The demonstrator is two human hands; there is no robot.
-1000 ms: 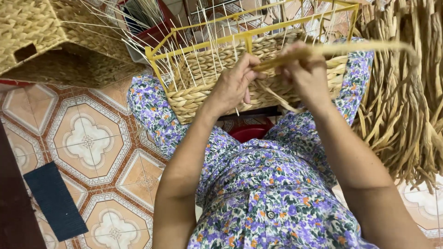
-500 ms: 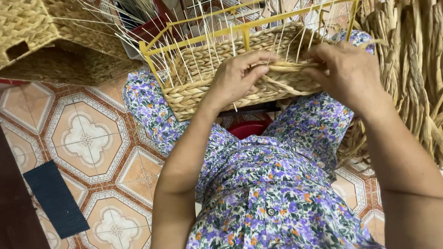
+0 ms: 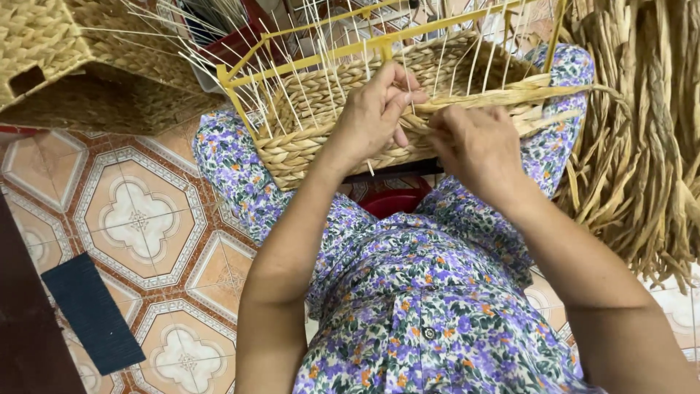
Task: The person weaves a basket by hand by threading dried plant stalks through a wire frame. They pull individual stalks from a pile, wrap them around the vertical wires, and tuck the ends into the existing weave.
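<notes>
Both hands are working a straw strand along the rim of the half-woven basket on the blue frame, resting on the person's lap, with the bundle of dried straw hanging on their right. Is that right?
Not quite: the frame is yellow, not blue, as the head view shows. The rest holds: the left hand and right hand work a straw strand along the rim of the half-woven basket on the lap, and the bundle of dried straw hangs on their right.

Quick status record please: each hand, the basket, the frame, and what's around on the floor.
left hand: fingers pinch a thin upright stake at the basket's near wall
right hand: presses a flat straw strand against the woven rim
basket: half-woven, resting on the person's knees, thin stakes sticking up
frame: yellow, box-shaped, standing around the basket's upper part
straw bundle: dried, hanging to the right
finished baskets: woven, upper left
floor: patterned tiles, dark mat lower left
</notes>
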